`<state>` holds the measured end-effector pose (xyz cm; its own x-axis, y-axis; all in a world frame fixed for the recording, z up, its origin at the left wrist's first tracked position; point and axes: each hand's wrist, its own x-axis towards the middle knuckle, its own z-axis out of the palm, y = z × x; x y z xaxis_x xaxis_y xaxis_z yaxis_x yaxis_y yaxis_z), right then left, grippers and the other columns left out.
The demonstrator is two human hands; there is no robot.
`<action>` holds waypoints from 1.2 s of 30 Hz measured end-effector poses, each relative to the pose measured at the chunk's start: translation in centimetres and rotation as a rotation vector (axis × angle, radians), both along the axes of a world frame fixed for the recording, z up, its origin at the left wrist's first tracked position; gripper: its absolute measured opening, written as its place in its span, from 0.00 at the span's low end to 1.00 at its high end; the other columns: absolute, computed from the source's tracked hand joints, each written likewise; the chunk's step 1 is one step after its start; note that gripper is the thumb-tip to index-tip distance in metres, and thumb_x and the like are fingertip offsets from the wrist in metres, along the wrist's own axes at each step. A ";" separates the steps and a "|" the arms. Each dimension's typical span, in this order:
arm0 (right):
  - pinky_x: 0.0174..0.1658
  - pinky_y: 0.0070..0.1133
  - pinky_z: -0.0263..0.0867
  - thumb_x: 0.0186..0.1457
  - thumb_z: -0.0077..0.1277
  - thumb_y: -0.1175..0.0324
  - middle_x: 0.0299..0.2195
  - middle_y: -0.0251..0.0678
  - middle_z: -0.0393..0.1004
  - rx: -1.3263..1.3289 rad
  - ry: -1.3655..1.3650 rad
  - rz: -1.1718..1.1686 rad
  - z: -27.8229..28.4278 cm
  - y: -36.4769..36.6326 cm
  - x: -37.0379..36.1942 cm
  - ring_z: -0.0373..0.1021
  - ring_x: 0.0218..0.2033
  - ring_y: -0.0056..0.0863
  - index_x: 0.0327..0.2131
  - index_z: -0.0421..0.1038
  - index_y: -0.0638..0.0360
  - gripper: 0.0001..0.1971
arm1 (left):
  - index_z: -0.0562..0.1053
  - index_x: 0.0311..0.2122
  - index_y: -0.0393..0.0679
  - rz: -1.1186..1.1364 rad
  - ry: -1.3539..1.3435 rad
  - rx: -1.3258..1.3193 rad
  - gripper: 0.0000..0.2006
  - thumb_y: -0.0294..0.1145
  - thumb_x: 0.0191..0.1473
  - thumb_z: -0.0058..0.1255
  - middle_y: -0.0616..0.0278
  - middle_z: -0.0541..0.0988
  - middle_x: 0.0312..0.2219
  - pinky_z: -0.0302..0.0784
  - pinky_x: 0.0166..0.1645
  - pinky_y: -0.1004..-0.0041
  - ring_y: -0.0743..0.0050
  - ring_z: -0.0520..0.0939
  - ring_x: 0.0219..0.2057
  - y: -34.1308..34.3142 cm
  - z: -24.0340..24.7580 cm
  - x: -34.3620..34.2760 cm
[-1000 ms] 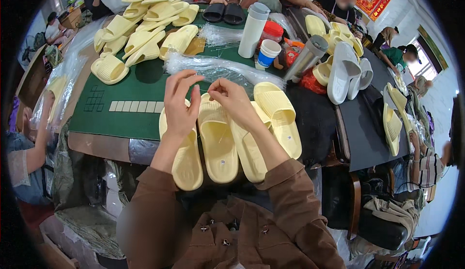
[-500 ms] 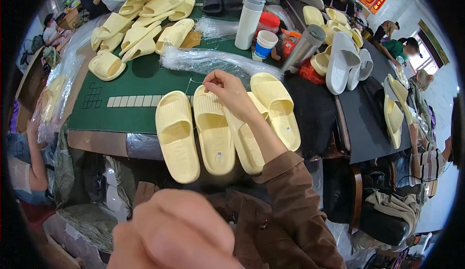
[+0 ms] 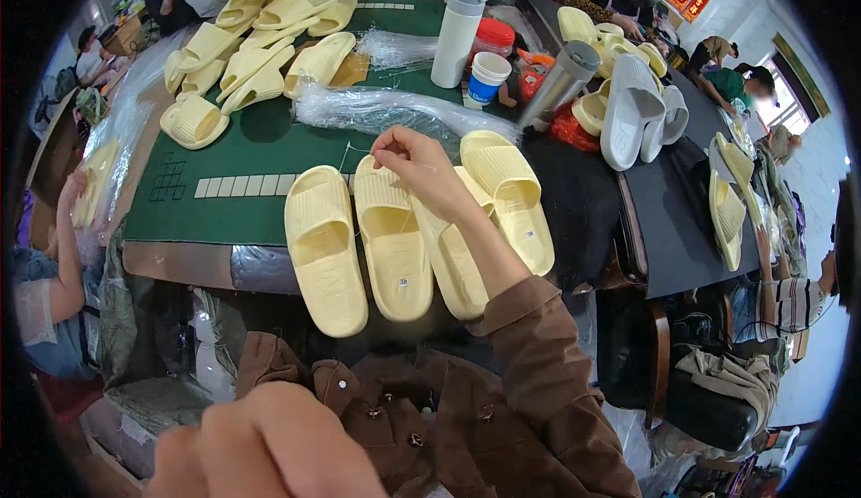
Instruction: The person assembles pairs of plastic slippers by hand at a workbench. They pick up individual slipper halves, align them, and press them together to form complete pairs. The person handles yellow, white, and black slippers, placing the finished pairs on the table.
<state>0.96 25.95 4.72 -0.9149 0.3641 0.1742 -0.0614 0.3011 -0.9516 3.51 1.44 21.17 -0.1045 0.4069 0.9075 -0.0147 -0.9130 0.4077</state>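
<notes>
Several pale yellow slide slippers lie side by side at the table's near edge: an outer left slipper [image 3: 327, 247], a second slipper [image 3: 399, 265], a third partly behind my right forearm, and a far right slipper [image 3: 511, 202]. My right hand [image 3: 417, 170] is over the toes of the middle ones, fingertips pinched together on a thin whitish thread [image 3: 352, 150]. My left hand [image 3: 260, 449] is raised close in at the bottom, large and slightly blurred, its fingers curled closed. Whatever it may hold is hidden.
Behind lie a clear plastic bag bundle [image 3: 404, 112], a pile of yellow slippers [image 3: 260, 40], a white bottle [image 3: 459, 36], a paper cup [image 3: 488, 78] and a steel tumbler [image 3: 560, 85]. Grey slippers [image 3: 632, 112] stand at right. Other people sit around.
My left hand has moved down and left, uncovering more of my brown jacket. My right hand stays at the slippers. Across the table, the person's dark slippers are gone from view.
</notes>
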 end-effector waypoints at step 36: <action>0.39 0.30 0.70 0.56 0.50 0.70 0.46 0.40 0.71 0.788 0.041 -0.639 -1.1 5.8 12.2 0.72 0.41 0.42 0.46 0.72 0.55 0.13 | 0.62 0.60 0.44 1.397 0.841 -1.138 0.31 0.40 0.51 0.54 0.41 0.62 0.55 0.50 0.61 0.40 0.39 0.59 0.60 3.2 -21.8 -0.6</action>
